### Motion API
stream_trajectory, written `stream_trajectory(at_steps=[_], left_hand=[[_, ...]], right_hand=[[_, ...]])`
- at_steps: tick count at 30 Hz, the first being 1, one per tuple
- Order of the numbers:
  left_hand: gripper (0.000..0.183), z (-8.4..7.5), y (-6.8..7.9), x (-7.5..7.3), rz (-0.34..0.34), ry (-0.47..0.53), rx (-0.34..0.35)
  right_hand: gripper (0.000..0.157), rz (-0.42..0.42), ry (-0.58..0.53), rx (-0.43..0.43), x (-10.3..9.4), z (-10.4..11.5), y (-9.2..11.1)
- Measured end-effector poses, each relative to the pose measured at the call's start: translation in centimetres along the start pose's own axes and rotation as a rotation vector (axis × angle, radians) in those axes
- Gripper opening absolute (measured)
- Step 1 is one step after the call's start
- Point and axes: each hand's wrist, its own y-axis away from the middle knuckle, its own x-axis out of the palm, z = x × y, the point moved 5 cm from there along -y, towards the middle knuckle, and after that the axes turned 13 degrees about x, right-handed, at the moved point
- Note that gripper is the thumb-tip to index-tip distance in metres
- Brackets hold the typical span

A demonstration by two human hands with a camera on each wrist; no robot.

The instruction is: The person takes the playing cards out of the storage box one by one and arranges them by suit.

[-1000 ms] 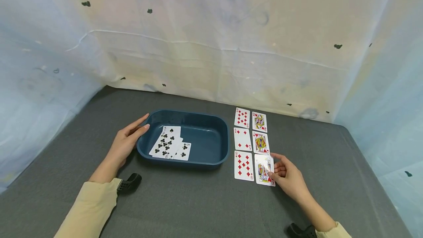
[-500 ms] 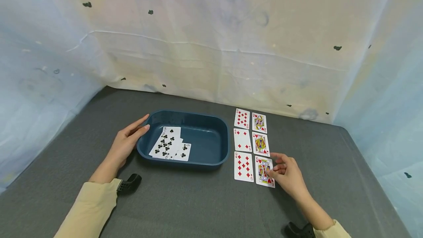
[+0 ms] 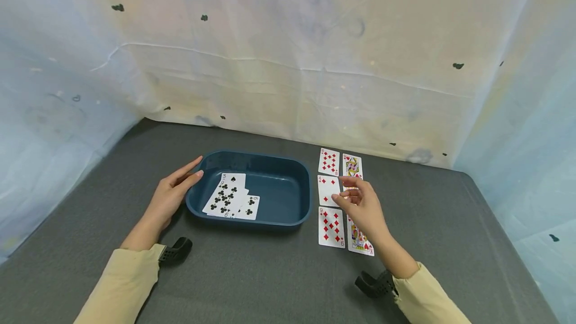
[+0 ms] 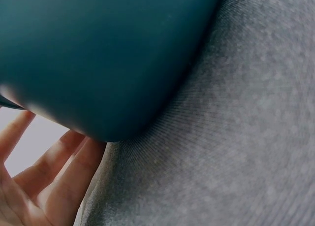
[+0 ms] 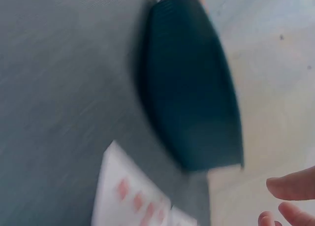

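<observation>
Lying across the middle of the grey table [image 3: 270, 284], the dark blue tray [image 3: 279, 196] could slide or twist if the left hand [image 3: 168, 195] pushes unevenly, since that hand is its only visible hold. It sits at the tray's nine o'clock, thumb over the rim and fingers against the outer wall, its grip pinching that edge. The right hand [image 3: 365, 209] hangs at the tray's three o'clock; its grip looks released, thumb and index finger apart with no card visible between them.

Beneath it, two columns of face-up red cards lie close together, so a brushing fingertip could knock one askew or onto its neighbour. The four of diamonds [image 3: 326, 189], partly behind the thumb tip, seems most exposed; the king [image 3: 360, 240], at the right hand's six o'clock, lies partly behind the wrist, and contact there is hard to judge.

Inside the tray, toward nine o'clock, rests a small overlapping pile of black cards [image 3: 225, 199], spade and club pips showing; overlap hides the count. A jolt could spread it.
</observation>
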Motion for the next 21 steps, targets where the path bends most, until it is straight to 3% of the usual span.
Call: stream_trajectory(at_steps=[12,21], left_hand=[[0.061,-0.1,0.2,0.0,0.002,0.011,0.015],[0.060,0.0,0.1,0.1,0.002,0.013,0.017]], right_hand=[[0.040,0.129,-0.189,-0.160,6.8,6.9,-0.8],[0.040,0.225,-0.245,-0.086,12.4,10.0,-0.7]])
